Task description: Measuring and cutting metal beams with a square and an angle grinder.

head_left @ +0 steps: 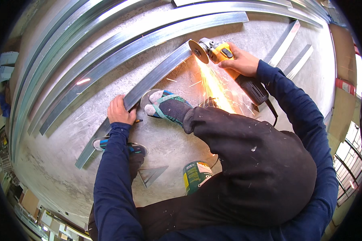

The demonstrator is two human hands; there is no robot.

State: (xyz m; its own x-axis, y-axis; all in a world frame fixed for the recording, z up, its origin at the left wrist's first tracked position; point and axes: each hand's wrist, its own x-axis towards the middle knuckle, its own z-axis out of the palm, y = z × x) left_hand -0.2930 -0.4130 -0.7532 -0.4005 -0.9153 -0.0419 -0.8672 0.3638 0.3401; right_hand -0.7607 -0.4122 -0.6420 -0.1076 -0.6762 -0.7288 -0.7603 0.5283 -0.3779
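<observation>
My right hand (242, 60) is wrapped round the yellow and black body of an angle grinder (225, 55). Its round disc (199, 51) meets the far end of a square metal tube (161, 72), and bright orange sparks (213, 88) stream from there toward me. My left hand (120, 110) presses down on the same tube nearer its other end, fingers bent over it. One of my feet, in a sock and sandal (165, 105), rests against the tube's side. The other sandal (102, 143) is by its near end. A pencil-like stick (138, 120) lies beside my left hand.
Several long metal tubes (149, 40) lie across the far and left floor. Two short pieces (299, 62) lie at the right. A metal set square (152, 175) and a green can (197, 174) are close to my legs. The grinder's black cord (274, 112) hangs down behind it.
</observation>
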